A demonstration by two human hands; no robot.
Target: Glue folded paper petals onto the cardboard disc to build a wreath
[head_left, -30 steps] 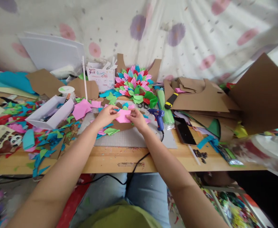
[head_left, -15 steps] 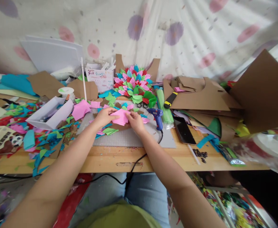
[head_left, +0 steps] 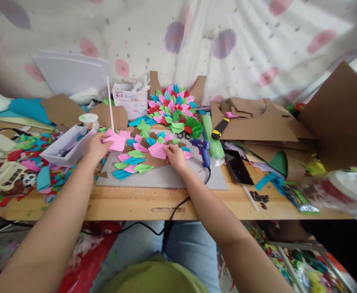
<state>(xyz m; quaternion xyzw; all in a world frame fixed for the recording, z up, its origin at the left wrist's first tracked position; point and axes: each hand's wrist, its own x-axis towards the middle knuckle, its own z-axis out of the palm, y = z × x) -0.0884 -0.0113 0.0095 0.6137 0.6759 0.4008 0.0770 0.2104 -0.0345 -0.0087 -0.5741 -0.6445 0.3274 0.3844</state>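
Note:
My right hand [head_left: 175, 156] pinches the edge of a pink crepe paper piece [head_left: 157, 151] over the middle of the work. Beneath it lies a brown cardboard base [head_left: 160, 162] with rows of pleated green, blue, pink and brown paper petals [head_left: 136, 154] along its left and top. To the left, my left hand [head_left: 96, 147] is closed at the edge of other pink paper pieces [head_left: 117, 141], beside the white box; its fingertips are partly hidden. A blue glue gun [head_left: 202, 149] rests on the grey mat [head_left: 129, 179], right of my right hand.
A finished-looking petal piece [head_left: 172, 103] leans at the back. The white open box [head_left: 63, 148] and paper scraps [head_left: 48, 175] lie left. A yellow-black cutter [head_left: 220, 128], phone [head_left: 238, 167] and cardboard sheets [head_left: 257, 122] are right. The glue gun's cord [head_left: 178, 205] crosses the table edge.
My left hand has left the pink paper between both hands and moved left to the other pink pieces. My right hand keeps a pink piece, and more of the petals shows.

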